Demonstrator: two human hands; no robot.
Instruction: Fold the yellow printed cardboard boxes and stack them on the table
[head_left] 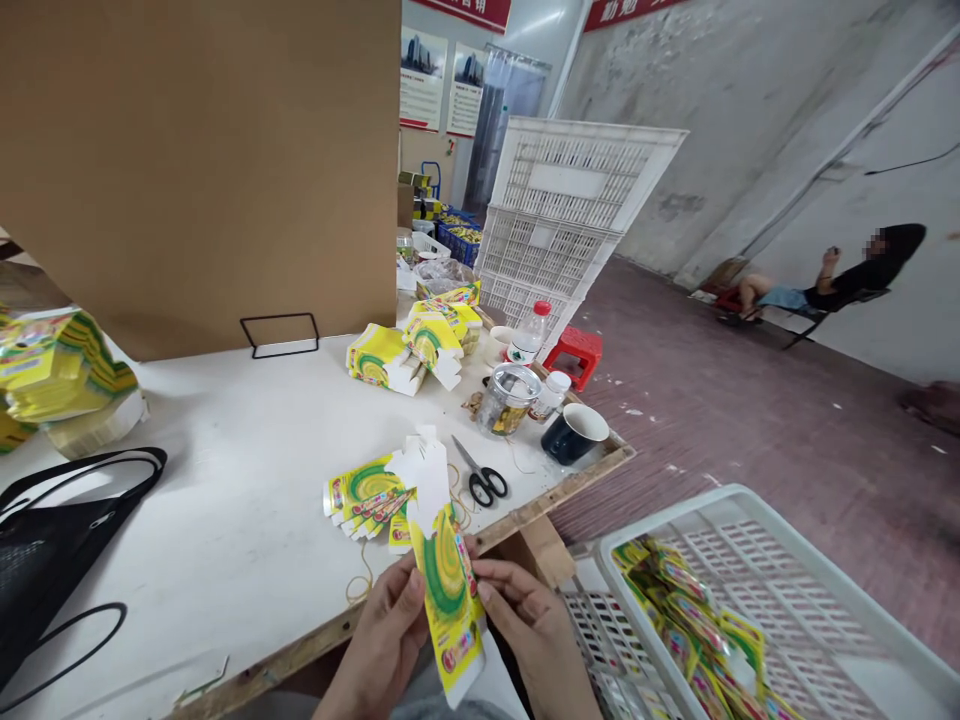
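A yellow and green printed carton [446, 570] with white end flaps is held upright at the table's front edge. My left hand [388, 625] grips its left side, thumb on the printed face. On the right side, my right hand [529, 615] pinches the carton's edge between thumb and fingers. Just beyond lies a fanned pile of flat cartons [367, 487] of the same print, partly covered by the held one. Black-handled scissors [484, 482] rest to the right of the pile, beside thin rubber bands [361, 580].
A white basket [739, 497] with several yellow packets [697, 610] stands at the lower right. A dark mug [570, 440], a jar [506, 400] and bottles line the table's right edge. More cartons [382, 355] lie behind; a black bag [60, 560] is at left. A person [847, 275] sits far right.
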